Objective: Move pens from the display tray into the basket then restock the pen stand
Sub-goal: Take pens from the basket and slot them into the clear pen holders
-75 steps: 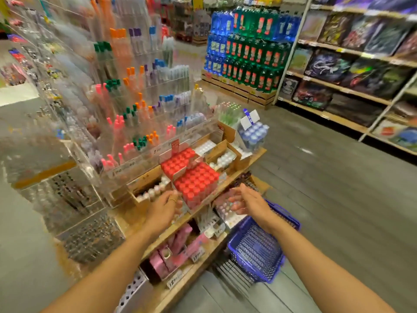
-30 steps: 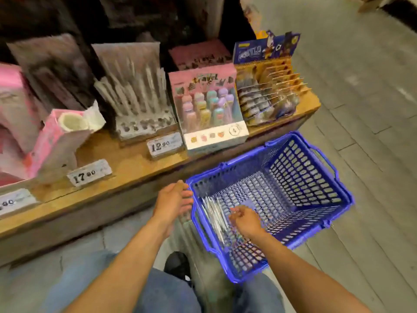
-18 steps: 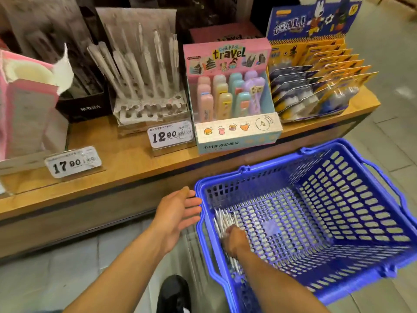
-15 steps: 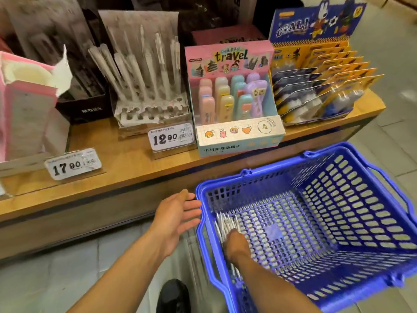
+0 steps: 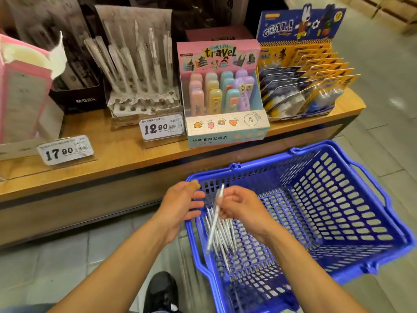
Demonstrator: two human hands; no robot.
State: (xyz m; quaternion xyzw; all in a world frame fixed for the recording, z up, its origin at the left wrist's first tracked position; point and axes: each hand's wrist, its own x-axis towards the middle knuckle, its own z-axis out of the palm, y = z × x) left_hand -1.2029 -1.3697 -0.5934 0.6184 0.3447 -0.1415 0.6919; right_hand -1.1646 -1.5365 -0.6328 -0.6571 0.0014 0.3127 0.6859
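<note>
Pen up out of basket (image 5: 338, 274), restock starting.
Right hand (image 5: 242, 207) now pinches one pen (image 5: 215, 214) above the pile; left hand (image 5: 180, 204) open beside the rim.

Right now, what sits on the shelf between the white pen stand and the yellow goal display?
In the head view, the pink travel eraser box stands between the pen stand and the goal display, with the 12.90 price tag at its front left.

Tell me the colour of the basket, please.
The basket is blue, seen in the head view.
</note>
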